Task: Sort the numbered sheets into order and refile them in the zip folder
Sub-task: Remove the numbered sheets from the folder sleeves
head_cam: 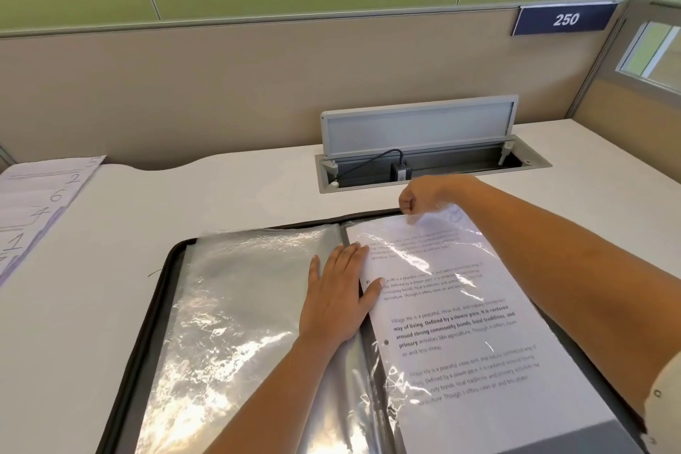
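Zip folder (154, 306) lies open on the counter (92, 287). Left hand (337, 291) presses flat, fingers spread, on the empty plastic sleeves (239, 306) by the spine. Right hand (420, 195), its grip pinched on the top edge of the printed sheet (460, 324), sits beyond it. Numbered sheets (40, 203) lie far left of both hands.
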### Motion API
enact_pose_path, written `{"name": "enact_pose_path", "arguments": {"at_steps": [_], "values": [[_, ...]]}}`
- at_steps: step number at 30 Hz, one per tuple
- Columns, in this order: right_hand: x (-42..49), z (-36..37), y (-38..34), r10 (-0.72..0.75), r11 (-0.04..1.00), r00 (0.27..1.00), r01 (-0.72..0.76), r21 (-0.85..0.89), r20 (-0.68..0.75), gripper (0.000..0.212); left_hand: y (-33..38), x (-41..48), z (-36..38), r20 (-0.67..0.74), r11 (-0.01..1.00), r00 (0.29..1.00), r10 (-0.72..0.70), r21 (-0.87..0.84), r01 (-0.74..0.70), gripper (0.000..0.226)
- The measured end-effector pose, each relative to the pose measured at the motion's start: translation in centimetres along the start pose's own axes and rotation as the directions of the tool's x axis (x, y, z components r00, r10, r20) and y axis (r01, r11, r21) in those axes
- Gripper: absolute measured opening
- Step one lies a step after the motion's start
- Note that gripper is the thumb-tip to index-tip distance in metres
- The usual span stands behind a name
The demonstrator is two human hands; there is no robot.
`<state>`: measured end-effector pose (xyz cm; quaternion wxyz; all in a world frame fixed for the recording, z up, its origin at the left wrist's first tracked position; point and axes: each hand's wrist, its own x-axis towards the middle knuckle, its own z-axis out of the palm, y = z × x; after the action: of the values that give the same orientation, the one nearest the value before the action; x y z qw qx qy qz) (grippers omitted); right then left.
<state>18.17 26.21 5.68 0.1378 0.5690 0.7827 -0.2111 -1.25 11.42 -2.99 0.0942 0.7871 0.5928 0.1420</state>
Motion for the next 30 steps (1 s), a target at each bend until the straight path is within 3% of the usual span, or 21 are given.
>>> {"name": "enact_pose_path", "arguments": {"at_steps": [6, 9, 13, 16, 19, 21, 23, 27, 30], "values": [[1.2, 0.1, 0.4, 0.038, 0.999, 0.945, -0.042, -0.006, -0.325, 0.007, 0.0, -0.1, -0.1, -0.014, 1.0, 1.0, 0.012, -0.001, -0.012, 0.084], [1.4, 0.2, 0.6, 0.098, 0.993, 0.837, -0.115, 0.002, -0.539, 0.014, 0.1, -0.2, -0.1, -0.024, 1.0, 1.0, 0.015, -0.006, -0.015, 0.082], [0.7, 0.0, 1.4, 0.195, 0.977, 0.727, -0.082, 0.199, -0.659, 0.023, 0.1, -0.1, -0.1, -0.015, 1.0, 1.0, 0.007, -0.008, -0.008, 0.083], [0.1, 0.7, 3.1, 0.384, 0.905, 0.673, -0.142, 0.4, -0.632, 0.049, 0.1, -0.1, -0.1, -0.025, 1.0, 1.0, 0.004, -0.019, -0.004, 0.083], [-0.7, 1.7, 4.3, 0.592, 0.64, 0.715, -0.137, 0.756, -0.372, 0.074, 0.1, -0.1, -0.1, -0.019, 1.0, 1.0, 0.001, -0.004, -0.001, 0.084], [-1.1, 2.2, 4.6, 0.601, 0.515, 0.767, -0.156, 0.843, -0.226, 0.071, 0.1, -0.1, -0.1, -0.014, 1.0, 1.0, -0.004, -0.002, 0.004, 0.084], [-1.4, 2.5, 4.7, 0.563, 0.489, 0.806, -0.146, 0.86, -0.183, 0.06, 0.1, -0.1, -0.1, -0.013, 1.0, 1.0, -0.006, -0.002, 0.006, 0.085], [-1.2, 2.4, 4.4, 0.544, 0.455, 0.817, -0.095, 0.885, -0.192, 0.05, 0.2, -0.1, -0.1, -0.004, 1.0, 1.0, -0.014, -0.005, 0.014, 0.086], [-1.1, 1.2, 3.9, 0.545, 0.411, 0.795, 0.024, 0.911, -0.267, 0.046, 0.1, -0.2, -0.1, 0.001, 1.0, 1.0, -0.014, -0.004, 0.014, 0.085]]}}
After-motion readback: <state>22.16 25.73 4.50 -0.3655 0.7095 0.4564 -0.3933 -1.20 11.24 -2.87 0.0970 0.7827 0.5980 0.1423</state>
